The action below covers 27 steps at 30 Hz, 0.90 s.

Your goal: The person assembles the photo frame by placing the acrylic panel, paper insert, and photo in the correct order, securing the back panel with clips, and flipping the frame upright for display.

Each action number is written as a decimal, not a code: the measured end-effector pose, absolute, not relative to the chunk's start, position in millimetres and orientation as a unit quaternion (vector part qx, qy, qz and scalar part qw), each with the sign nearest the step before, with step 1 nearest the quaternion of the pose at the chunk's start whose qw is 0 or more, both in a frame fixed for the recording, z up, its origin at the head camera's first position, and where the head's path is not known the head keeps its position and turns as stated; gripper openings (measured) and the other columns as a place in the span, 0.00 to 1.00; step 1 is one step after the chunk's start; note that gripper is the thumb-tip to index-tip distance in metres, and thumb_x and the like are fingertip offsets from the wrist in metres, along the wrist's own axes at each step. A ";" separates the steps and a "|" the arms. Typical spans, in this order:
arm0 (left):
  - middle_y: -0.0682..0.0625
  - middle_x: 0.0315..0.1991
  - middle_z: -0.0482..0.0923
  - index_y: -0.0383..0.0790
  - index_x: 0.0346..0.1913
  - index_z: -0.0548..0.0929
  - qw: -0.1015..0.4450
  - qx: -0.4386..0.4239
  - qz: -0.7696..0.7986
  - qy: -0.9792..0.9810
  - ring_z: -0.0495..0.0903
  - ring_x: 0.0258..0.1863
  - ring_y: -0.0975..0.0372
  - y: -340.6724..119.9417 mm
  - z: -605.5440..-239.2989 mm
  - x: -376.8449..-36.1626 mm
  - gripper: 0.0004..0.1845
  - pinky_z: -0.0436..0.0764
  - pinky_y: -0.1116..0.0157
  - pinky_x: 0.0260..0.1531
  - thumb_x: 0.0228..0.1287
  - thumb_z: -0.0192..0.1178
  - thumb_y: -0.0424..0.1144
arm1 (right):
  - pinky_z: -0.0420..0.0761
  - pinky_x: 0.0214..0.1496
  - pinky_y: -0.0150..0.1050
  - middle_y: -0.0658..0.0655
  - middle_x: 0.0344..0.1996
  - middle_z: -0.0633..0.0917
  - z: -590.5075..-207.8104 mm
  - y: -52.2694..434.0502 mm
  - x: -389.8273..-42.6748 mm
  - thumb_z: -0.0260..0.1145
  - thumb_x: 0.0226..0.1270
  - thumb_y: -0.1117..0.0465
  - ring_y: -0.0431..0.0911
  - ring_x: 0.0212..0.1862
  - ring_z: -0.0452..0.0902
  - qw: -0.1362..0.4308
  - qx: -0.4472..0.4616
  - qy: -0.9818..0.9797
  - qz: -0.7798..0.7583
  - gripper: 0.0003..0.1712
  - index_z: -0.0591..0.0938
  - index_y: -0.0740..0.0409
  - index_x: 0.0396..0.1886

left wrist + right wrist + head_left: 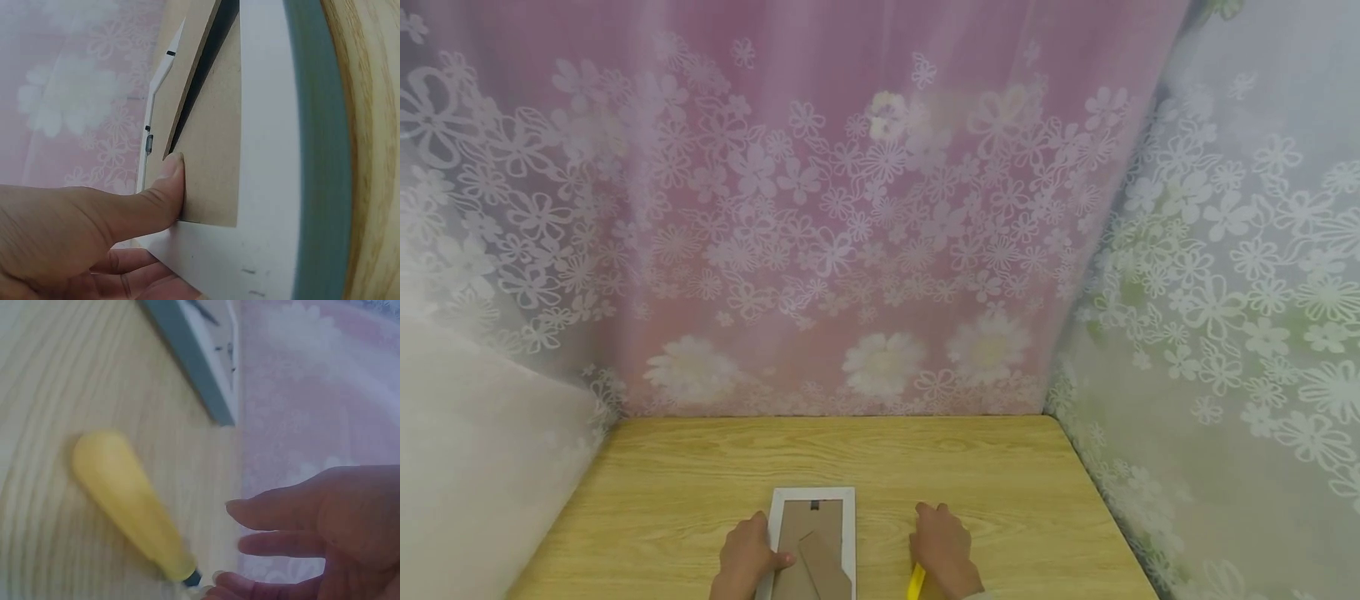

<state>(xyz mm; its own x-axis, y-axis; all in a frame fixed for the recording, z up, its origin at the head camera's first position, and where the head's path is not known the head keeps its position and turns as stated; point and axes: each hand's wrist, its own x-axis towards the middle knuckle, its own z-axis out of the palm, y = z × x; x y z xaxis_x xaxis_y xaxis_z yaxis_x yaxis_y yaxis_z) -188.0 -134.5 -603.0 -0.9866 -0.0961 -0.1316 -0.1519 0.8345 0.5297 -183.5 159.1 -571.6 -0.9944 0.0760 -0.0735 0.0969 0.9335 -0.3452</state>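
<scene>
A picture frame (848, 525) with a white border lies back side up, its brown backing board (212, 169) showing. On the board is a brown easel stand (823, 562), its free end lifted in the left wrist view. My left hand (747, 554) grips the frame's left side, thumb on the board and fingers around the outer edge. My right hand (943, 546) is at a yellow-handled tool (131, 500), which lies on the table. Its fingers are spread near the tool's dark collar; whether they touch it is blurred. The tool's far end is hidden.
The wood-grain table (1015, 500) runs back to a pink flowered curtain (850, 250). Pale flowered sheets hang at the left (475, 433) and right (1240, 333) along the table's sides. A small dark hanger (815, 505) sits at the backing board's top edge.
</scene>
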 end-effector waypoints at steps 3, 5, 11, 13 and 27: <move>0.44 0.28 0.77 0.31 0.38 0.77 0.055 -0.067 0.278 0.957 0.77 0.28 0.55 -134.3 -603.2 -188.2 0.31 0.76 0.57 0.29 0.38 0.85 0.45 | 0.82 0.32 0.52 0.65 0.41 0.84 -575.4 163.6 -182.6 0.72 0.61 0.63 0.53 0.31 0.79 0.041 0.052 0.983 -0.174 0.26 0.81 0.60 0.60; 0.44 0.28 0.78 0.31 0.38 0.77 0.056 -0.069 0.278 0.956 0.77 0.28 0.54 -134.2 -602.7 -188.2 0.31 0.76 0.57 0.29 0.38 0.85 0.45 | 0.81 0.31 0.50 0.64 0.40 0.85 -577.5 165.4 -182.4 0.71 0.61 0.63 0.52 0.29 0.78 0.048 0.048 0.983 -0.171 0.28 0.79 0.60 0.62; 0.44 0.28 0.78 0.31 0.38 0.77 0.059 -0.070 0.284 0.955 0.77 0.28 0.54 -133.5 -601.0 -187.7 0.31 0.76 0.57 0.29 0.38 0.85 0.44 | 0.76 0.24 0.44 0.60 0.31 0.85 -583.2 166.4 -180.8 0.69 0.58 0.66 0.48 0.24 0.73 0.062 0.035 0.981 -0.183 0.26 0.81 0.60 0.59; 0.44 0.28 0.78 0.31 0.38 0.77 0.060 -0.070 0.284 0.954 0.77 0.28 0.54 -133.1 -600.4 -187.5 0.30 0.76 0.57 0.29 0.38 0.85 0.43 | 0.75 0.23 0.44 0.60 0.30 0.85 -585.7 166.2 -180.8 0.68 0.57 0.67 0.49 0.23 0.73 0.060 0.035 0.980 -0.188 0.25 0.81 0.60 0.57; 0.43 0.28 0.79 0.30 0.38 0.77 0.055 -0.067 0.285 0.954 0.80 0.28 0.53 -131.9 -598.5 -185.7 0.30 0.78 0.56 0.29 0.39 0.85 0.42 | 0.75 0.21 0.44 0.58 0.21 0.78 -599.2 161.9 -182.2 0.70 0.53 0.79 0.49 0.21 0.74 0.001 0.008 0.989 -0.150 0.37 0.73 0.60 0.63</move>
<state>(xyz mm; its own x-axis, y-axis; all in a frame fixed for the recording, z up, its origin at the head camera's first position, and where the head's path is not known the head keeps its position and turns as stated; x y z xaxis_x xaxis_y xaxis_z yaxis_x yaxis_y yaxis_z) -185.7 -131.9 -598.5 -0.9850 -0.0966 -0.1430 -0.1593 0.8282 0.5374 -182.2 161.9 -599.2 -0.9999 0.0155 -0.0050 0.0163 0.9549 -0.2964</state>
